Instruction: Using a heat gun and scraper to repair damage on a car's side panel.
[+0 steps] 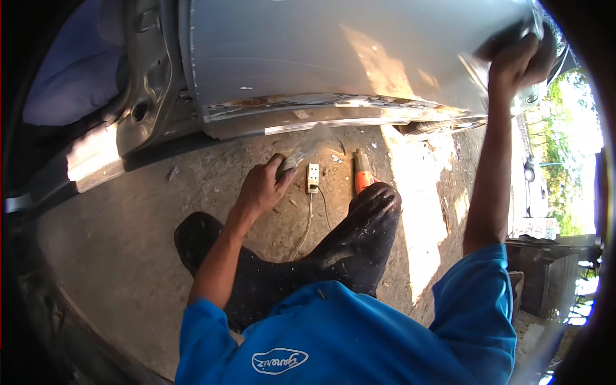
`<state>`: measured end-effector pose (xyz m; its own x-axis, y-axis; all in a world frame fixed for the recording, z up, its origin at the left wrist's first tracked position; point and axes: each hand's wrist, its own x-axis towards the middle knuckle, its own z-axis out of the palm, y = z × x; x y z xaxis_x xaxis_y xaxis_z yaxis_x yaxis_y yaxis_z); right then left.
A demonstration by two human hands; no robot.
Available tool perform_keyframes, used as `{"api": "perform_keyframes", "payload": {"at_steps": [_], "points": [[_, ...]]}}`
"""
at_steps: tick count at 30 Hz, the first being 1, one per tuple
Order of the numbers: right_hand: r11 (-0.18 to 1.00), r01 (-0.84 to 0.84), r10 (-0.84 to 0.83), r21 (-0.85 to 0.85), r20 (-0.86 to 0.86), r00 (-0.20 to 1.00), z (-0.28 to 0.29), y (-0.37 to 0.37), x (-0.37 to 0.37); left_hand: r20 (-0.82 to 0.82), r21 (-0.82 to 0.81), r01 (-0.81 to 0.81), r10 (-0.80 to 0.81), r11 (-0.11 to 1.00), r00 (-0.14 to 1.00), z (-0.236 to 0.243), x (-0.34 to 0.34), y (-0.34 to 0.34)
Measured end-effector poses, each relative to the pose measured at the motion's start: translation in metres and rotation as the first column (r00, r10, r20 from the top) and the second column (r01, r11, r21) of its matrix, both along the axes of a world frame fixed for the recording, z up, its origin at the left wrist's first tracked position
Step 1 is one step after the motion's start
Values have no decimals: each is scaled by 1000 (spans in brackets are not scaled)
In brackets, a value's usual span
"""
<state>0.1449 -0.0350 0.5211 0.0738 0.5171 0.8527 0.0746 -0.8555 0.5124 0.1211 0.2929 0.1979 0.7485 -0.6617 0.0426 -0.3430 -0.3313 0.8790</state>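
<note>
My left hand [262, 187] is closed around a pale flat tool that looks like a scraper [294, 158]. Its far end is smeared by motion and points up toward the lower edge of a silver-grey car door panel [289, 51]. Rust and flaking paint [269, 102] run along that lower edge. At the upper right, my right hand [511, 64] is closed at the panel's outer end, against a dark shape. Blur and the hand itself hide what its fingers grip.
A white power strip [313, 178] with a plugged-in cord lies on the dirt-strewn floor [128, 237]. Close to my right knee [378, 199] is an orange power tool [363, 176]. The car's metal sill [96, 167] runs along the left. Boxes [545, 282] stand at the right.
</note>
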Motion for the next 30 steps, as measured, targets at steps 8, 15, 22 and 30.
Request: {"api": "perform_keyframes", "payload": {"at_steps": [8,15,22,30], "points": [[159,220,137,962,-243,960,-295,-47,-72,55,235,-39,27,971,998,-4,-9,39],[408,490,11,770,-541,841,-286,36,-57,-21,273,35,-30,961,999,4,-14,56],[304,554,-53,775,-567,822,-281,-57,-59,-16,201,28,-25,979,1000,13,-14,55],[278,566,15,776,-593,805,-281,12,-33,-9,178,-20,22,984,1000,17,-16,65]]}}
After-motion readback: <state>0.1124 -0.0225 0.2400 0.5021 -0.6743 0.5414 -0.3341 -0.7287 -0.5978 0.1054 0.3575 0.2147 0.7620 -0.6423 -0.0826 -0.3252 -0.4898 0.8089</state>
